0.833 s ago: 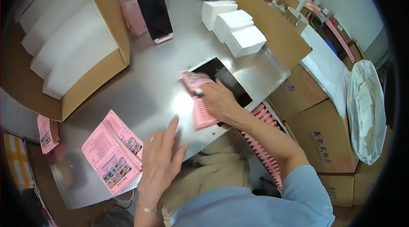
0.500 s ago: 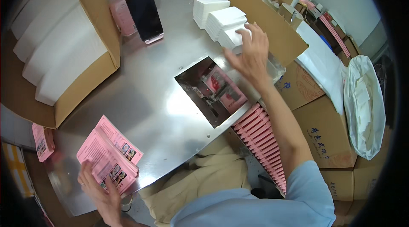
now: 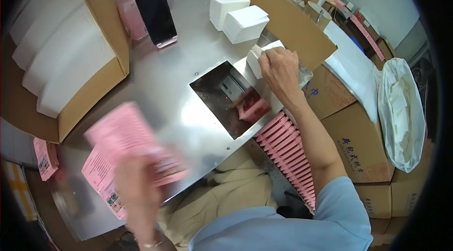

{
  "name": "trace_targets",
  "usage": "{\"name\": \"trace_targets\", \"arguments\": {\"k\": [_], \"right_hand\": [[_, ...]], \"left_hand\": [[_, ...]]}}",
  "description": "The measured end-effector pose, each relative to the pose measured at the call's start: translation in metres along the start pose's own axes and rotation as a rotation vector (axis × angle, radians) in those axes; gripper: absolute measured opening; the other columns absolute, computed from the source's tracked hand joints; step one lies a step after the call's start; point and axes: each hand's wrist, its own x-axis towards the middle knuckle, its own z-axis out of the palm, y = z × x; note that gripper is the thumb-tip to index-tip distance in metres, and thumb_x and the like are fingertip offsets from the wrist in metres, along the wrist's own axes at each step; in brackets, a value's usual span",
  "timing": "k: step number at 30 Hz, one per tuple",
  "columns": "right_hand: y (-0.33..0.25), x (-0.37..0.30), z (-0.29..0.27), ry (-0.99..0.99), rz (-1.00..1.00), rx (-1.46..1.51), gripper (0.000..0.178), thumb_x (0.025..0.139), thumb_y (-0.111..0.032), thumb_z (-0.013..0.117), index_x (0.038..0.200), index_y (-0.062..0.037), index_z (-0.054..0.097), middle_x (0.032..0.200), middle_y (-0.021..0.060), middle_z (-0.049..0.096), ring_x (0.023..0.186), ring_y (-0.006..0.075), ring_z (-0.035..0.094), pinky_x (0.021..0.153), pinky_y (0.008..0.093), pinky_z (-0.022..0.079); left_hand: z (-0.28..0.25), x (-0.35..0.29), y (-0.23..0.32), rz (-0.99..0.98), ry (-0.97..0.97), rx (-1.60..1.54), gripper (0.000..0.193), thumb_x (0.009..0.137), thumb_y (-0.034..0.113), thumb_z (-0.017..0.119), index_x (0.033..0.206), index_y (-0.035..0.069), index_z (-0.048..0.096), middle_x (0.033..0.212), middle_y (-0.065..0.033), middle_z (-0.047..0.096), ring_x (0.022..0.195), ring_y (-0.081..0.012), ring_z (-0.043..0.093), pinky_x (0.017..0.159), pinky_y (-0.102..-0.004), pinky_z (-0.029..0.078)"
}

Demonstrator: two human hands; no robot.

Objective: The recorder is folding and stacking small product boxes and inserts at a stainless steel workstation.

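My left hand, smeared by motion, is closed on a pink printed sheet raised above the metal table; whether it is one sheet or more I cannot tell. Under it, more pink printed sheets lie near the table's front left. At the right, the fingers of my right hand are curled over a small stack of white folded tissues. Two more white tissue stacks stand just beyond. A rectangular opening in the tabletop lies left of my right hand, with a pink printed piece inside.
A phone on a stand and a pink bottle stand at the back. An open carton of white tissues occupies the left. Pink packs line a chute below my right forearm. Cartons and a white bag are at right.
My left hand has lifted a pink sheet off the pile, moving up and right. My right hand has closed on the nearest tissue stack and drawn it toward me, away from the others.
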Motion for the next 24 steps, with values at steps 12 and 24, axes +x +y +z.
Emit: {"name": "trace_targets", "arguments": {"k": [12,24], "right_hand": [[-0.036,-0.057,0.0,0.001,-0.296,0.327,0.041,0.084,0.0,0.058,0.126,-0.0003,0.06,0.127,0.0233,0.061,0.127,0.0407,0.053,0.11,0.0591,0.037],[-0.126,-0.097,-0.01,-0.329,-0.713,0.485,0.026,0.076,-0.011,0.066,0.1,-0.0029,0.069,0.098,0.0149,0.064,0.097,0.033,0.064,0.104,0.0578,0.042]], "left_hand": [[0.094,0.015,0.05,0.145,-0.122,-0.154,0.035,0.08,0.01,0.073,0.112,0.002,0.062,0.123,-0.0203,0.056,0.116,-0.0391,0.052,0.097,-0.0467,0.043],[0.088,0.018,0.036,-0.064,-0.102,0.061,0.074,0.071,0.032,0.077,0.137,0.006,0.056,0.158,-0.0222,0.036,0.148,-0.047,0.025,0.115,-0.0642,0.019]]}}
